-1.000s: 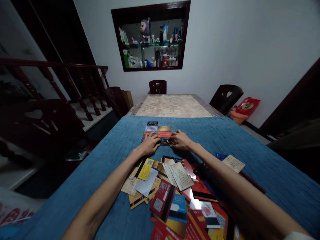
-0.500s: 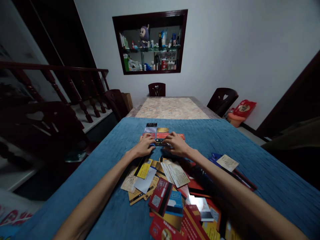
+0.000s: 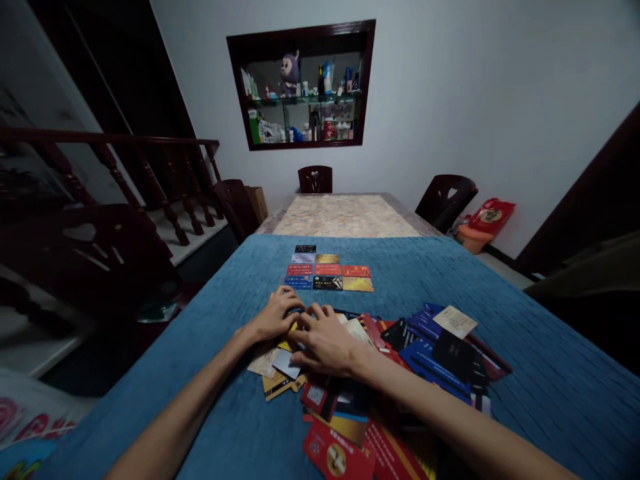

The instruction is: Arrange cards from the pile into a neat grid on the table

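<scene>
Both hands rest fingers-down on the loose heap of thin, glossy plastic cards (image 3: 350, 373), left hand (image 3: 274, 319) beside right hand (image 3: 326, 343); whether either pinches a card cannot be told. The cards look light, stiff and slippery, best lifted by an edge. Beyond them, a tidy grid of laid-out cards (image 3: 327, 270) sits on the blue quilted cloth (image 3: 500, 287).

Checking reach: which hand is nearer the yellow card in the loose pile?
Left. The left hand rests right on the yellow card; the right hand lies just beside it.

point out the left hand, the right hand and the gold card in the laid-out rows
left hand (image 3: 274, 319), head view, on its back
right hand (image 3: 327, 343), head view, on its back
gold card (image 3: 358, 285), head view, on its face
</scene>
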### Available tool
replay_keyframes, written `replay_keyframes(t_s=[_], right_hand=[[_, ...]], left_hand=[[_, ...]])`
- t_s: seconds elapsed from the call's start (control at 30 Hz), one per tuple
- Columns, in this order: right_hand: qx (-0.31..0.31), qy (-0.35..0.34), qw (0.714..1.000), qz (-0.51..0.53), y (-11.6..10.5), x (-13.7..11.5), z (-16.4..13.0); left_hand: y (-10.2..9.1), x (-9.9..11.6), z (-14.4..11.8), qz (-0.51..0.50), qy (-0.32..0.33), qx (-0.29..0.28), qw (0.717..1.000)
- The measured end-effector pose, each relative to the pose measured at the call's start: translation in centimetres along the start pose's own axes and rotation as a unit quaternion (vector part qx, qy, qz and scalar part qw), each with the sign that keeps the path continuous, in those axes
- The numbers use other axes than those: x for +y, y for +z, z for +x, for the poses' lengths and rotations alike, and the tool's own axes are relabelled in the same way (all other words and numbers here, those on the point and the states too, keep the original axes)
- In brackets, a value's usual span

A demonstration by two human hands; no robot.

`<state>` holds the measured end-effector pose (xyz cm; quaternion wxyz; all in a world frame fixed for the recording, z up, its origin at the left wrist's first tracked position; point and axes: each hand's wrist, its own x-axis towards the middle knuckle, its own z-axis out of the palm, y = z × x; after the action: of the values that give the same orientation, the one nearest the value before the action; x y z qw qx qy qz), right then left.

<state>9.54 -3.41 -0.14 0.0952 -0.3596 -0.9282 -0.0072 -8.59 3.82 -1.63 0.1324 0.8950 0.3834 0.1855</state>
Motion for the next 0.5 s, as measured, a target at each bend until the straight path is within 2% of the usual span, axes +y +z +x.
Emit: replay_keyframes(t_s=[0.23, 0.5], right_hand=[[-0.001, 0.004, 1.000, 0.027, -0.4, -0.1, -1.9], [0.012, 0.001, 0.998, 0.068, 0.0, 0.8, -3.0]], left_hand=[[-0.2, 1.0, -0.9, -0.012, 0.001, -0.015, 1.000], [-1.1, 1.4, -2.1, -0.032, 0.011, -0.075, 0.997]])
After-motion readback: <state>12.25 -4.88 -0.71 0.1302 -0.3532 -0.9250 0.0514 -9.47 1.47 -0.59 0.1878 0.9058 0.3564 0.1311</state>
